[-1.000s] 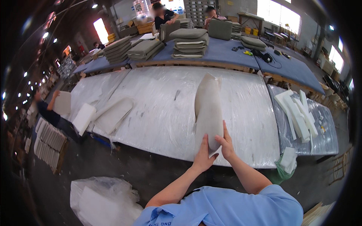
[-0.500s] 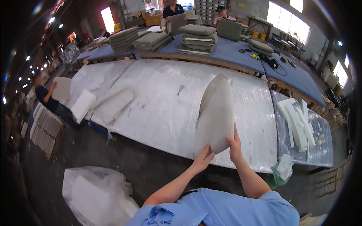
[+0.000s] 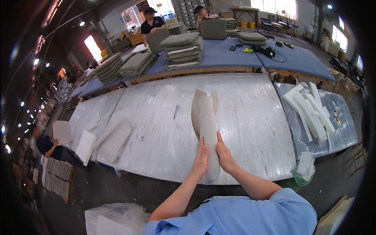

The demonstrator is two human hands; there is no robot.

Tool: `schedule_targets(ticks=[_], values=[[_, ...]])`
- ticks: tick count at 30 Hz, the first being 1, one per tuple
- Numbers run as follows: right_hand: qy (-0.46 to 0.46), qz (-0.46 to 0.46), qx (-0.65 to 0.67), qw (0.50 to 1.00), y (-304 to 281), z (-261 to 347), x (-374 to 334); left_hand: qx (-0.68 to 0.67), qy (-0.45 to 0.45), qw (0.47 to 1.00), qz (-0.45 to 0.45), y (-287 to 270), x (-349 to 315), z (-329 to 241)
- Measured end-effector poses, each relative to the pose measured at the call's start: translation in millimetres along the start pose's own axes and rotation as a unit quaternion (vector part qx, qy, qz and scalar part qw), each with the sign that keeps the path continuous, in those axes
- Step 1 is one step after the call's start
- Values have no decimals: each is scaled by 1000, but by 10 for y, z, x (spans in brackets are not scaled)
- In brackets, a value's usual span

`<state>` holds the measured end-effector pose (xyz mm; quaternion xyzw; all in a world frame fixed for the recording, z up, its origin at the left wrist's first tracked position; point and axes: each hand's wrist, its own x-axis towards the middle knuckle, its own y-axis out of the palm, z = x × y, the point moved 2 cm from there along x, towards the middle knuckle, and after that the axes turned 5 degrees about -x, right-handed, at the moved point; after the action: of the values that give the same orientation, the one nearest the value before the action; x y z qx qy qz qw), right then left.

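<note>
A beige fabric cushion cover (image 3: 208, 125) stands on its narrow edge, held between my two hands over the near part of the plastic-wrapped table (image 3: 156, 137). My left hand (image 3: 201, 158) lies along its left side with fingers pointing away from me. Against the right side presses my right hand (image 3: 225, 154), its fingers also held straight. The far end of the cover gapes between two pointed corners. Whatever is inside it is hidden.
Left on the table lie another beige cover (image 3: 117, 137) and a white foam block (image 3: 85, 148). White foam strips (image 3: 309, 111) cover part of the right table. Cushion stacks (image 3: 182, 51) stand on the blue table (image 3: 223, 51); co-workers (image 3: 152, 25) handle cushions behind it.
Both hands have turned the cover from its broad face onto its edge and shifted from its near end to its two sides. My view has swung rightward.
</note>
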<state>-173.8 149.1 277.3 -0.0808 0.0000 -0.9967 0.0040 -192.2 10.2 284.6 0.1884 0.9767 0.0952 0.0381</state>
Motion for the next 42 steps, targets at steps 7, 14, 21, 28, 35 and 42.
schedule_targets(ticks=[7, 14, 21, 28, 35, 42], values=[[21, -33, -10, 999, -117, -123, 636, -33, -25, 999, -8, 112, 281, -88], [65, -25, -55, 996, 20, 19, 639, -27, 7, 999, -40, 109, 268, 1], [59, -5, -63, 996, 9, 136, 736, -41, 23, 998, -46, 134, 327, -72], [24, 35, -98, 994, 65, 245, 392, -174, -36, 982, -65, 14, 523, -191], [6, 41, -128, 991, -49, 143, 520, -66, 12, 995, -75, 120, 592, -143], [153, 21, 130, 979, -120, 11, 1433, -144, -54, 986, -64, -152, 1387, -260]])
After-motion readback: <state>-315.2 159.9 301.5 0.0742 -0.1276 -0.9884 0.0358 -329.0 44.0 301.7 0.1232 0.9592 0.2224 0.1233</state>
